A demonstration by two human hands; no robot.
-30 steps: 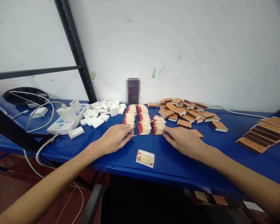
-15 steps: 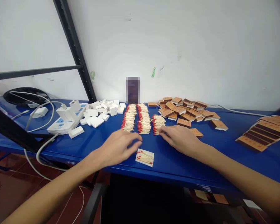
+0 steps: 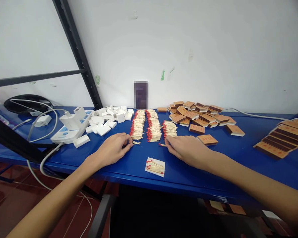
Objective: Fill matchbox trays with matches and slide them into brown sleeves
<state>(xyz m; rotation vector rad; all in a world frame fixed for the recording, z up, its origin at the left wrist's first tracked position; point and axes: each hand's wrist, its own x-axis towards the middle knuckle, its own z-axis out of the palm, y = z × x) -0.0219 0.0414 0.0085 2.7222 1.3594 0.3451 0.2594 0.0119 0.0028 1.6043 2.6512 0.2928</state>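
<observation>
My left hand [image 3: 115, 148] is closed in a pinch at the near end of the left row of matches [image 3: 138, 125], with a few match sticks [image 3: 136, 142] showing at its fingertips. At the near end of the short right row [image 3: 170, 128], my right hand [image 3: 186, 148] pinches a match [image 3: 162, 144] whose red head points left. A middle row of matches [image 3: 153, 127] lies between the two hands. Nearer the table edge sits a white matchbox tray [image 3: 163, 171] with several matches in it, their heads pointing different ways.
White matchbox trays [image 3: 103, 129] are heaped at left, beside a power strip [image 3: 67, 135] with cables. Brown matchbox sleeves [image 3: 188, 115] pile up at right. Farther right is a stack of matchboxes [image 3: 283, 138]. A black metal post [image 3: 76, 49] rises at left.
My left hand has moved left and back from above the tray to the left row, its fingers now pinched. My right hand has shifted slightly left, and a match now shows at its fingertips.
</observation>
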